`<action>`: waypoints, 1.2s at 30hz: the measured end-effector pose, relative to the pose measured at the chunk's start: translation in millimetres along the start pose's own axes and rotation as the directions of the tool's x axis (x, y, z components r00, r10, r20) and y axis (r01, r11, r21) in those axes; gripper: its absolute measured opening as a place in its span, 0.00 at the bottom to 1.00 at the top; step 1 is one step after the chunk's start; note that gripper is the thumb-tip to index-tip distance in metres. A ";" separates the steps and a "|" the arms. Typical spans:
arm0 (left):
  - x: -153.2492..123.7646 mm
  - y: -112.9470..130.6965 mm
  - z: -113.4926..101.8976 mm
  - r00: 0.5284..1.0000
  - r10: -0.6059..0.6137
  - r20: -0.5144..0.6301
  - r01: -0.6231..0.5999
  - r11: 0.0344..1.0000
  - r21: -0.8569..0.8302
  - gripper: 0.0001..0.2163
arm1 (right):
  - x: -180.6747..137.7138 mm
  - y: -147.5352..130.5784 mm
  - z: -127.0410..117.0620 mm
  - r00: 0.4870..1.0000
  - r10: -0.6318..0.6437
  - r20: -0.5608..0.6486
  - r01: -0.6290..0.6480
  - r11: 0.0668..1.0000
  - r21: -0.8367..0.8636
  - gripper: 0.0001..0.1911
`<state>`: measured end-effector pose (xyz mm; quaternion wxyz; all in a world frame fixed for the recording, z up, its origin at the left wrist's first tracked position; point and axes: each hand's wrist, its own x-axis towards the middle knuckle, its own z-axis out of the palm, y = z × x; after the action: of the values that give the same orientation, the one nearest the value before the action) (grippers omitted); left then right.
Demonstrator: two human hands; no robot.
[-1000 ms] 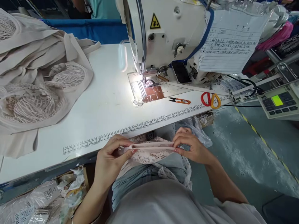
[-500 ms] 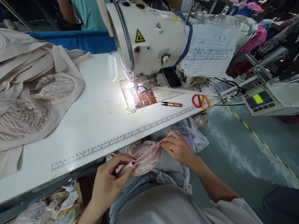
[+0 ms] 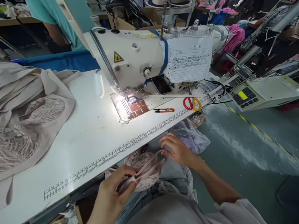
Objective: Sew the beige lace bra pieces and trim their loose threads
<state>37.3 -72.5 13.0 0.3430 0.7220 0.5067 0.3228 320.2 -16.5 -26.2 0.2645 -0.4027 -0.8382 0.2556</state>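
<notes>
My left hand [image 3: 118, 189] is closed, thumb and forefinger pinching the edge of a pale pink lace bra piece [image 3: 149, 177]. That piece lies over my lap, just below the table's front edge. At its right end my right hand [image 3: 178, 149] has its fingers apart and curved, close to a thin raised edge of the fabric; whether a fingertip still touches it I cannot tell. Beyond my hands stands a white sewing machine [image 3: 130, 59], its lamp lighting the needle area. A pile of similar beige lace garments [image 3: 53, 109] rests on the table at the left.
Orange-handled thread snips [image 3: 164, 110] and red-and-yellow scissors [image 3: 192, 104] lie on the white table [image 3: 88, 140], near a printed ruler strip. A phone [image 3: 161, 84] rests by the machine. A control box [image 3: 247, 96] stands at right. Another person in teal [image 3: 63, 21] is behind.
My right hand's fingers have spread from their pinch on the lace piece's right end. My left hand keeps its pinch. The camera view has shifted, so the table and machine appear lower and further left.
</notes>
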 end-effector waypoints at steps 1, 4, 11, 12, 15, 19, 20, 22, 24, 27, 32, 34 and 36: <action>3.8 2.7 4.2 1.000 0.024 -0.016 -0.024 1.000 0.002 0.02 | 2.8 -5.2 0.8 0.999 -0.045 -0.012 0.046 0.990 0.133 0.11; 13.2 13.9 12.7 0.995 0.056 -0.080 -0.056 0.998 0.005 0.03 | 9.8 -18.9 5.8 0.980 -0.196 0.033 0.167 0.903 0.396 0.15; 21.2 11.7 2.6 1.000 0.028 -0.003 -0.028 0.977 -0.212 0.04 | 11.9 -17.2 -9.1 0.964 -0.264 0.020 0.225 0.857 0.464 0.20; 21.6 8.6 1.0 1.000 0.022 -0.001 -0.022 0.968 -0.248 0.03 | 11.3 -15.0 -13.6 0.958 -0.278 0.069 0.216 0.858 0.467 0.20; 21.7 1.1 -2.5 0.999 0.010 -0.036 -0.020 0.961 -0.277 0.03 | 9.0 -7.1 -24.1 0.935 -0.291 0.204 0.177 0.878 0.444 0.15; 18.2 -5.3 -6.4 0.992 -0.040 -0.123 0.015 0.981 -0.195 0.03 | 4.8 3.7 -27.8 0.963 -0.204 0.176 0.125 0.917 0.378 0.11; 16.7 -7.2 -6.7 0.989 -0.057 -0.135 0.032 0.983 -0.180 0.03 | 3.8 5.3 -27.1 0.975 -0.180 0.134 0.118 0.918 0.378 0.11; 13.2 -11.6 -5.4 0.983 -0.096 -0.158 0.069 0.983 -0.169 0.03 | 2.5 6.7 -24.8 0.990 -0.134 0.036 0.110 0.916 0.387 0.11; 9.4 -16.0 -1.7 0.973 -0.131 -0.190 0.098 0.980 -0.173 0.03 | 2.3 6.0 -21.6 0.994 -0.096 -0.048 0.107 0.915 0.389 0.12; 4.1 -20.5 5.1 0.957 -0.146 -0.251 0.099 0.977 -0.188 0.05 | 3.7 3.7 -16.8 0.988 -0.054 -0.143 0.106 0.917 0.385 0.10; 0.3 -22.1 10.9 0.929 -0.134 -0.345 0.070 0.979 -0.190 0.06 | 7.3 -0.1 -10.4 0.968 0.028 -0.249 0.071 0.923 0.378 0.08; 0.4 -21.2 11.4 0.923 -0.135 -0.360 0.074 0.981 -0.178 0.05 | 8.9 -2.1 -8.1 0.958 0.036 -0.286 0.073 0.929 0.362 0.09; 1.1 -19.8 11.9 0.914 -0.142 -0.379 0.083 0.982 -0.168 0.04 | 10.8 -4.4 -6.1 0.947 0.030 -0.319 0.085 0.936 0.341 0.10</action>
<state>37.2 -68.5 -9.7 0.3061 0.5855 0.5801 0.4763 316.0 -8.9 -16.4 0.4678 -0.3732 -0.7308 0.3283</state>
